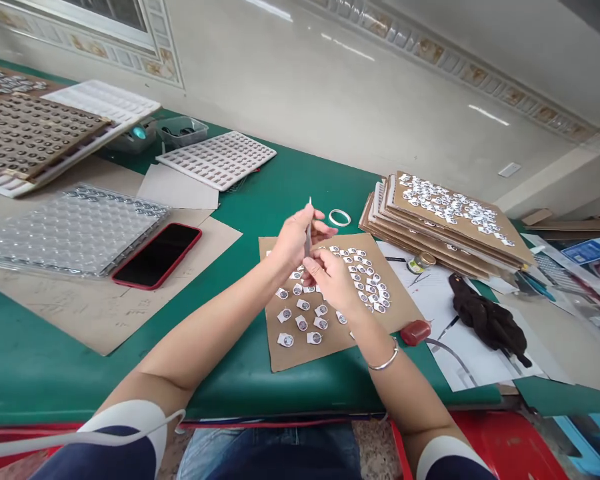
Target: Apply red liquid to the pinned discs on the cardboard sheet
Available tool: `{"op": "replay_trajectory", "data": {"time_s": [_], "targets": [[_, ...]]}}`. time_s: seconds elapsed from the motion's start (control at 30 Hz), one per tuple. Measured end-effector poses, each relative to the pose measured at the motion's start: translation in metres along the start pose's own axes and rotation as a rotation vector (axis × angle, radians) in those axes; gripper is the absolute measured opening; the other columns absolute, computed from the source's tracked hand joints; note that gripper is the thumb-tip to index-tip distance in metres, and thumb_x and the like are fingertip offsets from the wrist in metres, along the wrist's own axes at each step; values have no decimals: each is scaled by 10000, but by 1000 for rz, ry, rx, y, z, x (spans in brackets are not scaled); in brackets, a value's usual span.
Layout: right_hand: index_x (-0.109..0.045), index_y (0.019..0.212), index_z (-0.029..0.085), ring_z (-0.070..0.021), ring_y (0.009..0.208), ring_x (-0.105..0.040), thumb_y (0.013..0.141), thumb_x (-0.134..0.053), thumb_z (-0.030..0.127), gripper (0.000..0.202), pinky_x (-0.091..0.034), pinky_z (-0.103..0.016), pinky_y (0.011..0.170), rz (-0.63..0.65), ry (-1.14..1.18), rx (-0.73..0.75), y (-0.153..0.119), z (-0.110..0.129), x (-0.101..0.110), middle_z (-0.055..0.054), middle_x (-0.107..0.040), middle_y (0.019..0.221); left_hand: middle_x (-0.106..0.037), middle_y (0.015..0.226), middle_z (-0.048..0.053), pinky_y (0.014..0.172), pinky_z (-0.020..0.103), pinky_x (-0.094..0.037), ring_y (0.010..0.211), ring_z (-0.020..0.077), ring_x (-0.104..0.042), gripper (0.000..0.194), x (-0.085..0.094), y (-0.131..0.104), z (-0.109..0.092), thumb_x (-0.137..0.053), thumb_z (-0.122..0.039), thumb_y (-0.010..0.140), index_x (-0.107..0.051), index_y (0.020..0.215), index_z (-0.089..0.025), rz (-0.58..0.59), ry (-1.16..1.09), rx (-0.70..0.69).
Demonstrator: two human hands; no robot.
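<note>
My left hand [295, 235] is raised over a brown cardboard sheet [293, 360], with thumb and fingertips closed around the upper part of a slim grey metal tool that looks like tweezers [308, 244]. Just below it, my right hand [333, 277] pinches the tool's lower end between thumb and fingers. A narrow pale tip sticks up above my left thumb; whether it is the tool's end or a small piece is unclear. Across the cardboard under my hands lie many small white-tabbed round pieces [303, 305] with dark, patterned faces. My forearms hide part of them.
A tape-like white ring [339, 217] lies beyond my hands. Stacked cardboard sheets [450, 220], a small jar [421, 263], a red object [415, 332] and dark cloth [485, 320] are right. Left are a red-cased phone [157, 256], clear tray [75, 230] and white tray [217, 160].
</note>
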State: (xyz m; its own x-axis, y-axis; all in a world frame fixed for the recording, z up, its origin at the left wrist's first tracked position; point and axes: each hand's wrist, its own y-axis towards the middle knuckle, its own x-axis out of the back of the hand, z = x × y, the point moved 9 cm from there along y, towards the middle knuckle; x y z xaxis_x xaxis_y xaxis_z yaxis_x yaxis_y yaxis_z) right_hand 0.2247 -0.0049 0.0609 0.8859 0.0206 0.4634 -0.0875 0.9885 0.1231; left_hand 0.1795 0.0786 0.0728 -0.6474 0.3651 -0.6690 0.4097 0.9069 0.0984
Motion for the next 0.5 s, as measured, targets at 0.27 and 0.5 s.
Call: {"op": "replay_trajectory", "data": {"time_s": [0.27,0.5], "targets": [[-513,630,193,-149,496,-496,802,-479,261,188,-341,-270,498,-372,-467,66,-34,-8,43,-32,-534,519,-681,647,74,625,248,-515,541,114,-622,145,-4,-7,34,-660,-225,751,-627,703,-92,33,396,120],[-616,814,221,-183,681,-604,856,-461,411,249,-446,-319,651,-477,-559,90,-74,-14,61,-80,-648,697,-670,615,73,602,291,-532,598,181,-663,166,-30,-31,65,-476,-176,792,-613,729,-107,-7,252,373]]}}
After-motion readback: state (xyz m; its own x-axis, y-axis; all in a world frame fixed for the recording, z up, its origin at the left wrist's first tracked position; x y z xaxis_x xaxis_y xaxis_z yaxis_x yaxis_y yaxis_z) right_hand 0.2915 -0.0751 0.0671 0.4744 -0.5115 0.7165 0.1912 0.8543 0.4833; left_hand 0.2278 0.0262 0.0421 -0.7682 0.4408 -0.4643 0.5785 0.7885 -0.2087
